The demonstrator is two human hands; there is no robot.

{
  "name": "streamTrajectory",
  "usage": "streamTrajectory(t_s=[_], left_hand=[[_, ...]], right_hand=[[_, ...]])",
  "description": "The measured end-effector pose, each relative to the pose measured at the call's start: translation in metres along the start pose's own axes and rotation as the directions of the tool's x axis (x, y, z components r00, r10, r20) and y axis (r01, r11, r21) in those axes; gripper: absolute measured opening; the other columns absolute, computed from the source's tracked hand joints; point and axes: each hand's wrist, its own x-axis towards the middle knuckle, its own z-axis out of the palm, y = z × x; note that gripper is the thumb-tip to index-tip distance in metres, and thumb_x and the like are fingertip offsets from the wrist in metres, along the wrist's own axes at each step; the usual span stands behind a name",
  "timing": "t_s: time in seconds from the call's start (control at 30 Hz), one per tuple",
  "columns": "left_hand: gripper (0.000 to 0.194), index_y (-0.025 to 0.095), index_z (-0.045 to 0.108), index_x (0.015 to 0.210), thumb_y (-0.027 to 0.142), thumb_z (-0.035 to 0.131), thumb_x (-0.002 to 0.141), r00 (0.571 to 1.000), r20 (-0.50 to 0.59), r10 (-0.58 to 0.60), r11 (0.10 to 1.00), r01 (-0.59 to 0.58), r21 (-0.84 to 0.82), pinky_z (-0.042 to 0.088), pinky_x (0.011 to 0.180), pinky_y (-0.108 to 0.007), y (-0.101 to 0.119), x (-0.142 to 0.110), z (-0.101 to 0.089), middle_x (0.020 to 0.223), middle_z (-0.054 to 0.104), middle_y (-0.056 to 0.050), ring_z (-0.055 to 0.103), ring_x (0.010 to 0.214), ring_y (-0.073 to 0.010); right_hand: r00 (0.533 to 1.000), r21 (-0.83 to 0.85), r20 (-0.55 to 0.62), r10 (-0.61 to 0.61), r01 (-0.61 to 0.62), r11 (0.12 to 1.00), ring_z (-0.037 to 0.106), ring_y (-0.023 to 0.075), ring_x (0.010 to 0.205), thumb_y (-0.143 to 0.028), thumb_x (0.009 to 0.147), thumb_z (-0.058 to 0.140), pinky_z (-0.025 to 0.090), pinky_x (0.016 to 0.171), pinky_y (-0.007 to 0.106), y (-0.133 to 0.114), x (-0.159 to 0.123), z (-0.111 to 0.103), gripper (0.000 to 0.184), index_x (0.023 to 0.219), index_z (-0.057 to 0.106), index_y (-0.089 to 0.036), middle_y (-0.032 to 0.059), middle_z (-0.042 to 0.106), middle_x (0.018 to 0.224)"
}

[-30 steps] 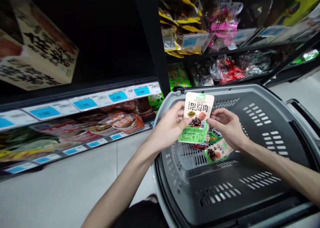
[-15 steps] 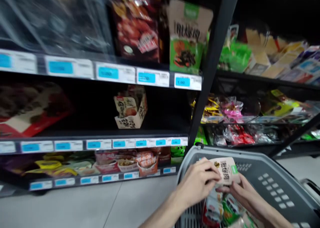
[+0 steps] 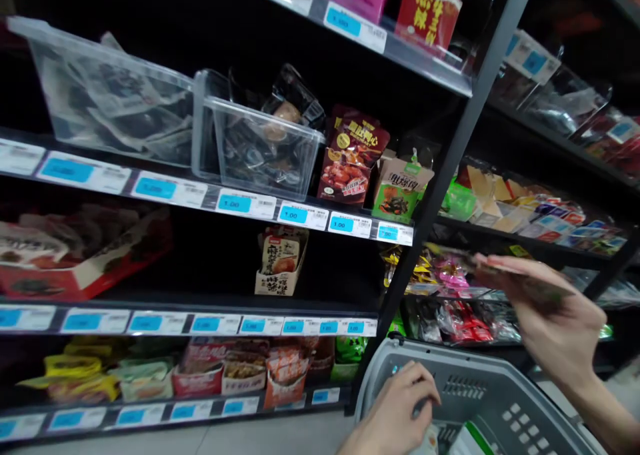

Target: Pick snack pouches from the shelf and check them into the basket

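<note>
My right hand is raised above the right part of the grey shopping basket, in front of the shelves. It grips a thin, flat snack packet, seen nearly edge-on and blurred. Low at the basket's near left side, my left hand is closed, fingers curled. A small dark grey piece shows between its fingers, but what it holds is hidden. Inside the basket lies a white and green packet, partly cut off by the frame's bottom edge.
Black shelves with price labels stand ahead and left. They carry clear plastic bins, a dark red snack pack, a green and beige pack and a small open box. A shelf post rises behind the basket.
Both hands were together on a beige packet over the basket. My right hand has risen to the right with a packet, while my left stays low. The view has shifted, showing more upper shelf.
</note>
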Motion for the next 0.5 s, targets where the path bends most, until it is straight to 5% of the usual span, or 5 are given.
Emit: streamTrajectory(t_s=[0.1,0.17,0.33,0.5], left_hand=[[0.026,0.021,0.07,0.09,0.005,0.053,0.08,0.998,0.061,-0.031,1.0,0.031,0.004,0.051,0.09,-0.027,0.004,-0.002,-0.003,0.102,0.069,-0.005,0.066,0.101,-0.0168],[0.026,0.02,0.071,0.088,0.004,0.054,0.079,0.994,0.098,-0.047,0.999,0.045,0.022,0.051,0.091,-0.026,0.005,-0.003,-0.003,0.101,0.07,-0.004,0.066,0.1,-0.0161],[0.026,0.019,0.073,0.087,0.001,0.055,0.078,0.981,0.175,-0.087,0.995,0.078,0.059,0.05,0.094,-0.026,0.004,-0.001,-0.003,0.103,0.072,-0.005,0.068,0.102,-0.0177],[0.028,0.019,0.075,0.09,0.003,0.055,0.08,0.965,0.236,-0.112,0.992,0.097,0.074,0.051,0.092,-0.026,0.006,-0.001,-0.004,0.105,0.073,-0.006,0.069,0.1,-0.0189]], right_hand=[[0.903,-0.011,-0.175,-0.392,0.396,0.918,0.075,0.027,0.101,-0.009,0.082,0.077,0.061,0.093,0.048,-0.017,0.062,0.026,0.033,0.104,0.081,-0.033,0.0035,0.079,0.107],[0.873,0.008,-0.196,-0.446,0.457,0.89,0.074,0.0255,0.104,-0.009,0.085,0.074,0.059,0.095,0.047,-0.021,0.1,0.046,0.029,0.106,0.081,-0.029,0.0059,0.078,0.11],[0.945,-0.005,0.014,-0.327,0.327,0.945,0.073,0.0222,0.101,-0.02,0.093,0.061,0.059,0.09,0.04,-0.014,0.169,0.09,0.021,0.106,0.077,-0.021,0.0068,0.077,0.108],[0.968,-0.361,0.247,-0.031,0.122,0.925,0.071,0.0278,0.099,-0.015,0.091,0.048,0.053,0.095,0.044,-0.008,0.196,0.117,0.028,0.101,0.075,-0.016,0.0105,0.077,0.103]])
